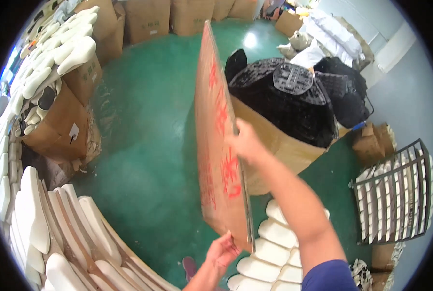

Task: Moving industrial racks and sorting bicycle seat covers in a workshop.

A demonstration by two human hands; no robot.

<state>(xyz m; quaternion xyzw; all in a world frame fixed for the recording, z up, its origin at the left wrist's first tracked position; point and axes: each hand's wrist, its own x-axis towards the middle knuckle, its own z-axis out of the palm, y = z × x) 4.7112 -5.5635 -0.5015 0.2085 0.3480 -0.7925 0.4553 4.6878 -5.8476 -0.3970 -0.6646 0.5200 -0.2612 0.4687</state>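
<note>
We best steady the cardboard (215,131), on edge beside the tan box (290,141), by keeping our right hand (247,143) gripping its right edge and our left hand (222,250) pinching its bottom edge, both firmly.

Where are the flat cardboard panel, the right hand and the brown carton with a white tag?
Flat cardboard panel (211,138): head view, middle of its broad face.
Right hand (246,143): head view, back of the hand.
Brown carton (59,123): head view, side wall, left of the white tag (74,132).
</note>
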